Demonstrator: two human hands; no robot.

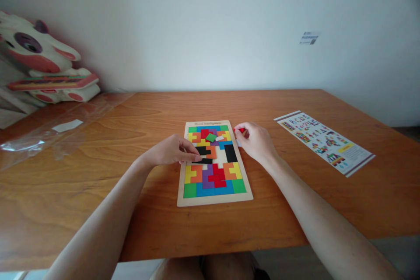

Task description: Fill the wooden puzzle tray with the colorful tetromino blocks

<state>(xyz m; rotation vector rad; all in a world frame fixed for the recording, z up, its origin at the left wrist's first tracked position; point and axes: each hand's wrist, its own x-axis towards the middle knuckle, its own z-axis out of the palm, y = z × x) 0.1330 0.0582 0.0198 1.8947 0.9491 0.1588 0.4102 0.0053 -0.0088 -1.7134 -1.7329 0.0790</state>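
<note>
Pinching a black block narrowly between thumb and fingers, our left hand is over the left-middle of the puzzle board, which lies flat before us. We would do best holding that block level, by its edge, to avoid nudging its neighbours. A green block lies askew on top. Just beyond the right edge, our right hand grips a red block in its fingertips. Farther right lies a leaflet.

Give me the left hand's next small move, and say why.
Probably slide the black strip right, toward the pale gap in the board, to try its fit: the left hand has its fingers at the strip, and bare board shows just beyond its right end.
</note>
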